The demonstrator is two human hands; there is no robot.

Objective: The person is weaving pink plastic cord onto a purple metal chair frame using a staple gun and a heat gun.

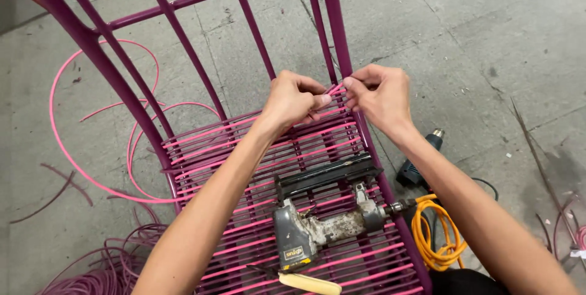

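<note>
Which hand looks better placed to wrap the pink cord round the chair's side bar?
Probably the right hand: it pinches the pink cord right at the purple side bar, while the left hand grips it further in, over the seat.

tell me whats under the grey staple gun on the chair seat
The staple gun lies on pink cord strands woven across the purple chair frame. Grey concrete floor shows through the gaps. The strands directly beneath its body are covered.

A furniture-weaving workshop, shown by the bare, stained concrete floor (488, 44) strewn with cord offcuts (55, 194), the purple metal chair frame (183, 38) partly strung with pink cord (91, 179), and the worn pneumatic stapler (317, 231) with its coiled orange air hose (436, 240).
</note>
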